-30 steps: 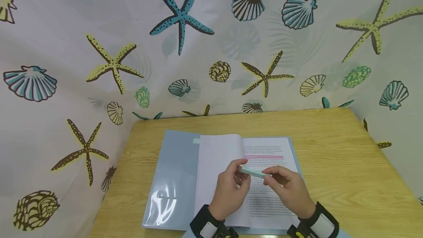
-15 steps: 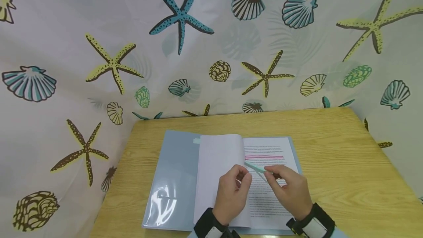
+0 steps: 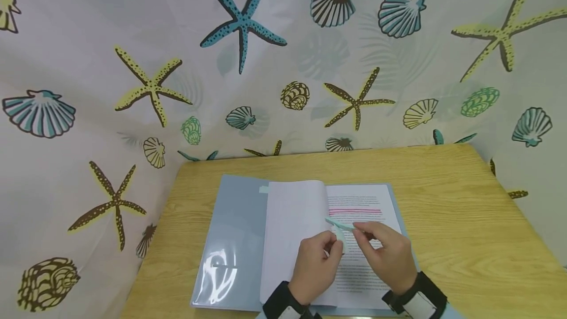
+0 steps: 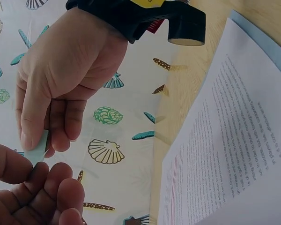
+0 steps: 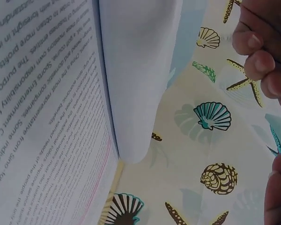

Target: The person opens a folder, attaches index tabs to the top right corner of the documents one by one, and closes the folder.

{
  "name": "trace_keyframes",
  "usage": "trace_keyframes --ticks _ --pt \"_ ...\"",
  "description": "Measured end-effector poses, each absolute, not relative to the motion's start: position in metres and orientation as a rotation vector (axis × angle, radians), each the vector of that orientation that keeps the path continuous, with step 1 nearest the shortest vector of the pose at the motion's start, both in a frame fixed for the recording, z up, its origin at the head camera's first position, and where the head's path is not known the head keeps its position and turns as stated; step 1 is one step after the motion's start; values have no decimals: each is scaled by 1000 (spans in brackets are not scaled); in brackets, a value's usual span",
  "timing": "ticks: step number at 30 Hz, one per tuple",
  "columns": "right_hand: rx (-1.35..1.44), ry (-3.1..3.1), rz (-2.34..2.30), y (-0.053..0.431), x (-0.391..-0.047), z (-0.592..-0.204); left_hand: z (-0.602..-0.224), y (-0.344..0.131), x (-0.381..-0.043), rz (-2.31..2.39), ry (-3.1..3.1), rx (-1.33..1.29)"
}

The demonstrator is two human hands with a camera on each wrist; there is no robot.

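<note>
My right hand (image 3: 390, 255) pinches a thin mint-green pad of sticky notes (image 3: 340, 224) between thumb and fingertips, above the printed page. From the pad hangs a bent top sheet (image 3: 340, 239). My left hand (image 3: 316, 265) pinches this sheet's lower end. In the left wrist view, the mint-green paper (image 4: 37, 151) shows between the fingertips of both hands. Below them lies an open document (image 3: 361, 270) with lines of print and pink highlighting (image 3: 354, 210) near its top. Only parts of the hands enter the right wrist view at its right edge.
The document is in a grey-blue folder (image 3: 235, 240), whose glossy cover lies open to the left. A turned-over white page (image 3: 290, 240) bulges beside the text; a mint-green tab (image 3: 263, 189) is by its upper corner. Wooden table (image 3: 465, 240); patterned cloth (image 3: 274, 53) behind.
The left hand first let go of the pad's left end, then came under it and took the sheet's lower end. A flap now bends down from the pad. The right hand keeps its grip.
</note>
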State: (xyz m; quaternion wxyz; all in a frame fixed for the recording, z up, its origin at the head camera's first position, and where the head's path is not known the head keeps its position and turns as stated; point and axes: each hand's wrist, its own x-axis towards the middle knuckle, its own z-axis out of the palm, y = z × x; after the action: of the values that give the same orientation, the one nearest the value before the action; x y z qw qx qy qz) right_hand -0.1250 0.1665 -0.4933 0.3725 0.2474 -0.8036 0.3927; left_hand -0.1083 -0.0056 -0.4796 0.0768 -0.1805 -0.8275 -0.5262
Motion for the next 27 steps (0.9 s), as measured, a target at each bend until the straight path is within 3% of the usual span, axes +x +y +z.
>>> trace_keyframes --ticks 27 --pt "406 -2244 1113 192 -147 -484 -485 -15 -106 -1601 -2517 -467"
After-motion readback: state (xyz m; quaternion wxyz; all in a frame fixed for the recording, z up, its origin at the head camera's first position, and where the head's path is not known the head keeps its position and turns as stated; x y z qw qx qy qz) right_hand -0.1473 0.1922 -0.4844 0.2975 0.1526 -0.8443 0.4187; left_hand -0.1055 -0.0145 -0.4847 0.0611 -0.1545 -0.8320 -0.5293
